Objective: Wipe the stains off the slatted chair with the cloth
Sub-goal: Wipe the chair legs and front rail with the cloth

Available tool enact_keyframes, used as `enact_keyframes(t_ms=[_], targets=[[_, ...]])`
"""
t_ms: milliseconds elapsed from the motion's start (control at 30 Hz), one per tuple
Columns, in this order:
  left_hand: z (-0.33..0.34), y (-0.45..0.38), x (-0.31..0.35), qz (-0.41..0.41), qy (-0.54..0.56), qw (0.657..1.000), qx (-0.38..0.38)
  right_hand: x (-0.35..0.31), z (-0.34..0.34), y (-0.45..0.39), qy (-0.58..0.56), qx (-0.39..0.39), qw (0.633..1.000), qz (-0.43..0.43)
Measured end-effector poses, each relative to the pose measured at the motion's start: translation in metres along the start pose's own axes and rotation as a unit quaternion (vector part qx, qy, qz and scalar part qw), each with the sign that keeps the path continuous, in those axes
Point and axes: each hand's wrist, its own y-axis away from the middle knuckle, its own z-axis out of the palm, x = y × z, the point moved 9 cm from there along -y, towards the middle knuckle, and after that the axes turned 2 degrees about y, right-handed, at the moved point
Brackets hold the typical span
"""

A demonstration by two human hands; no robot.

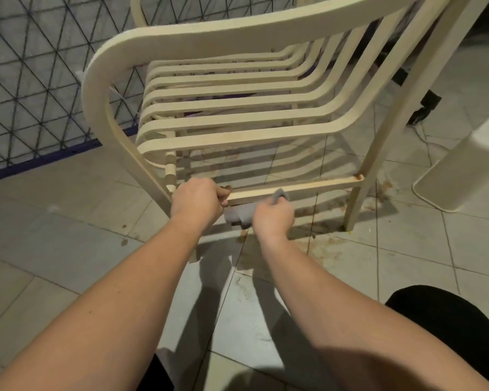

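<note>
Right hand (273, 217), centre of frame, grips a grey cloth (239, 217), fingers curled round it; one fold of cloth pokes up over the low crossbar (294, 187), the rest bunches out to the left under the bar, between both hands. Left hand (196, 200) just left of it, fingers wrapped round the left end of the same crossbar, next to the leg joint. The crossbar shows orange-brown staining along its top and a rusty blotch at its right end where it meets the right leg. Slatted chair (237, 108) is cream, fills the upper half of frame, curved slats running left to right, faint brown marks on the nearest slat. Tile floor (68, 235) below has brown splatter around the right leg and under the bar. Wire mesh fence (26, 80) upper left. Second pale plastic piece (460, 165) at right edge. Dark clothing (449, 320) lower right.
</note>
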Motion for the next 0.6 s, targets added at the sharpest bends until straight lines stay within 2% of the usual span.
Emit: enact_keyframes(t_ms=[100, 167, 300, 367, 467, 600], targets=[[-0.002, -0.002, 0.004, 0.041, -0.021, 0.998, -0.050, 0.010, 0.039, 0.024, 0.048, -0.108, 0.992, -0.040], [-0.002, -0.001, 0.005, 0.064, -0.029, 0.992, -0.101, 0.014, 0.038, 0.028, 0.024, -0.129, 0.991, -0.040], [0.003, 0.003, -0.002, 0.054, 0.057, 0.977, -0.198, 0.009, -0.022, -0.012, -0.099, 0.053, 0.993, 0.034], [0.003, 0.006, -0.005, 0.048, 0.094, 0.970, -0.217, 0.004, -0.032, -0.018, -0.095, 0.070, 0.992, 0.036], [-0.001, 0.009, -0.007, 0.014, 0.184, 0.961, -0.207, -0.005, -0.001, 0.000, -0.037, -0.012, 0.999, -0.009], [0.004, 0.010, -0.006, -0.020, 0.277, 0.937, -0.211, -0.005, 0.056, 0.043, 0.037, -0.130, 0.989, -0.060]])
